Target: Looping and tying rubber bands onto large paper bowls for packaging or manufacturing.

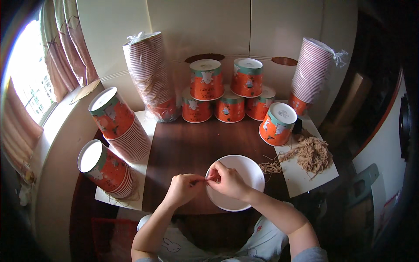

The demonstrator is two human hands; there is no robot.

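Over the near edge of the table, my left hand (185, 189) and my right hand (228, 180) meet fingertip to fingertip. Both are closed in a pinch; whatever sits between the fingers is too small to make out. Just below and to the right is a round white bowl (249, 174), partly covered by my right hand and wrist. A thin tangle of tan string (271, 167) touches the table right of the bowl. Beside it, a thicker bundle of tan string (313, 156) lies on a white board (301, 180).
Upside-down orange paper buckets (230, 109) form a small pyramid at the back, and a single bucket (278, 125) stands right. Wrapped stacks rise at back left (148, 72) and back right (312, 70). Two nested stacks (118, 124) (104, 168) line the left side of the brown table (192, 144).
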